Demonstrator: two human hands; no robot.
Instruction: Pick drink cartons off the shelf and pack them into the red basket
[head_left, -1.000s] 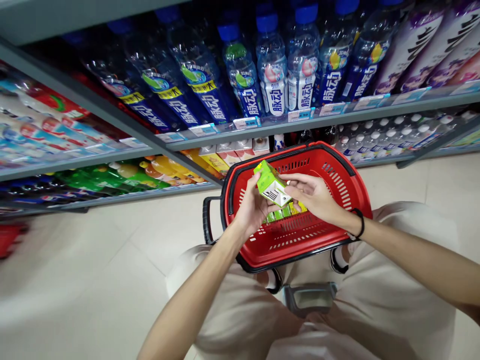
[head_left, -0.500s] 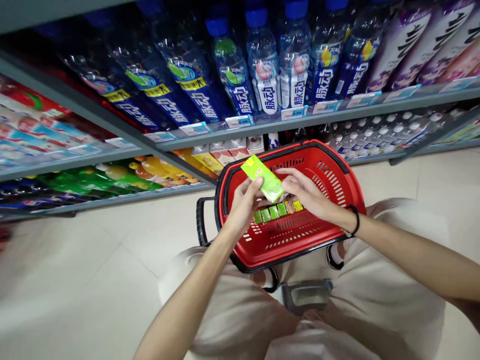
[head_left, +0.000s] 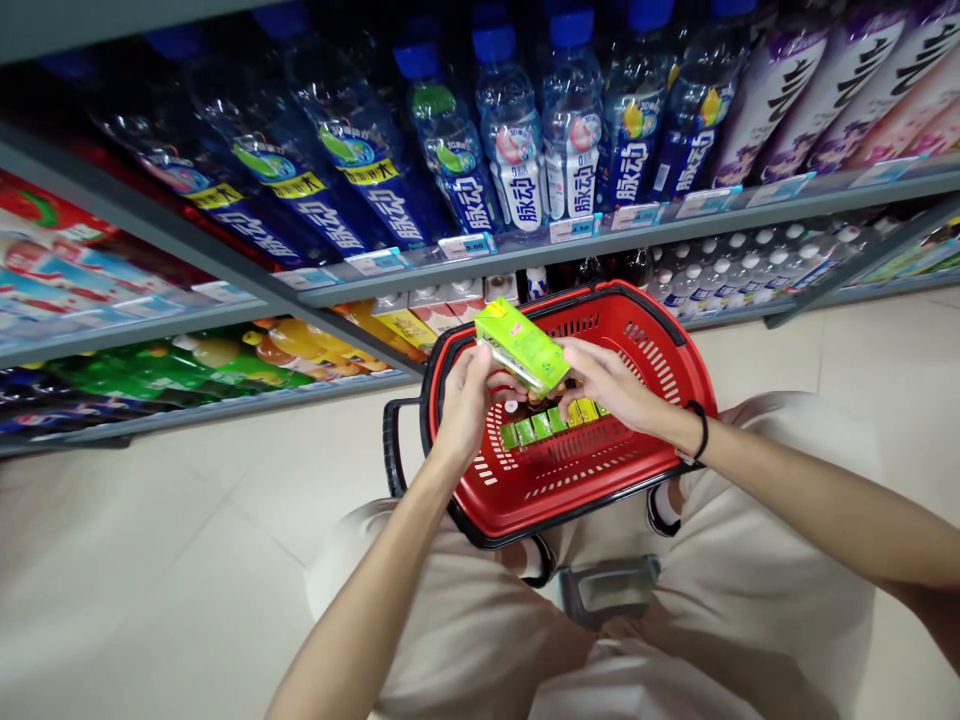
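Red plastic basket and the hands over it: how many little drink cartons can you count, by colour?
Green cartons lying in the red plastic basket: 3
Yellow cartons lying in the basket: 1 in view, partly hidden under the right hand
Green carton held above the basket by the left hand and right hand: 1
Total: 5

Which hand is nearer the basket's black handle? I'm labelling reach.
Left. The left hand hangs just inside the rim beside the handle; the right hand is across the basket.
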